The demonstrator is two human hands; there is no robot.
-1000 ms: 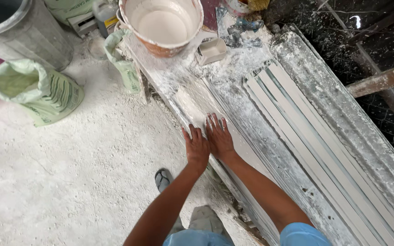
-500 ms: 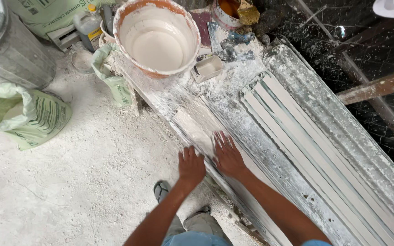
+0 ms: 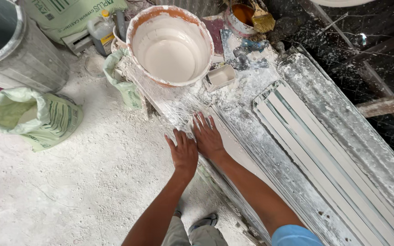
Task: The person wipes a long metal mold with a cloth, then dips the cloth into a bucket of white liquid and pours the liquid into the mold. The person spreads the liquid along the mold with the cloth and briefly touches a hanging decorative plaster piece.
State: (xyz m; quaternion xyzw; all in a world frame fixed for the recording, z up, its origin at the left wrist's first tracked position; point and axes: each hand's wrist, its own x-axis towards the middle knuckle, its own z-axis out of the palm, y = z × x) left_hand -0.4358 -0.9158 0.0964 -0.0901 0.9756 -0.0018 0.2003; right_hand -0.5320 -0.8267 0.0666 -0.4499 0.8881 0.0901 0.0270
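While both palms lie flat and empty, fingers spread and gripping nothing, the left hand (image 3: 184,152) and the right hand (image 3: 209,136) press side by side, almost touching, on the wet plaster strip (image 3: 185,111) that runs along the near edge of the long mould bench (image 3: 251,136). The strip lies just below the large bucket (image 3: 170,44), which serves as the landmark here.

Progress, as a judgement: the plaster around the hands looks already poured and spread, its surface glossy and streaked with finger marks, so the smoothing appears under way rather than finished. The stretch of strip from the hands toward the lower right looks duller and rougher.

Materials and shapes: the bucket is round, orange on the outside, coated inside with a pale plaster film and holding a shallow pool of white slurry. Just right of the bucket sits a small rectangular white tub (image 3: 220,76), crusted with plaster. Further right and below lie ribbed white cornice strips (image 3: 315,146), long, straight and parallel, dusted with powder. Above and right of the bucket stands a small pot with a brush (image 3: 247,12) holding an amber liquid. Left of the bucket are a grey metal drum (image 3: 10,45) and an open green woven sack (image 3: 33,116) on the powder-caked floor (image 3: 69,191).
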